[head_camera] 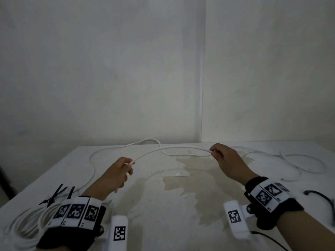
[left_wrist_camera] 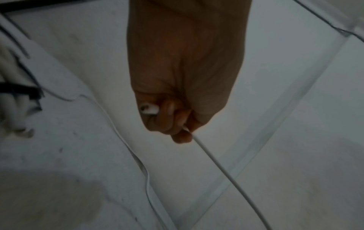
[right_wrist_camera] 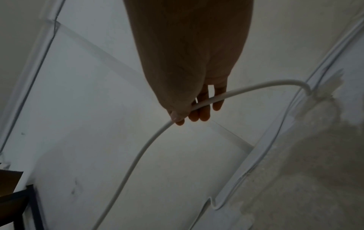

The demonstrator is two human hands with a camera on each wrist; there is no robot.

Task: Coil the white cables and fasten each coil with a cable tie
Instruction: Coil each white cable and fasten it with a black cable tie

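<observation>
Left hand (head_camera: 118,172) pinches cable (head_camera: 170,149) end; right hand (head_camera: 223,156) pinches same cable further along, span lifted above desk (head_camera: 163,205).

Rest of cable trails on desk behind and left; another white cable (head_camera: 299,160) lies loose far right; a finished-looking coil (head_camera: 23,225) sits near left, black ties (head_camera: 59,193) beside it, one tie (head_camera: 319,196) at right. Judgement: first loop starting; the right hand should bring its span to the left, keep loops even, avoid twist. No brand or text readable; only square coded markers on wristbands (head_camera: 76,212).
</observation>
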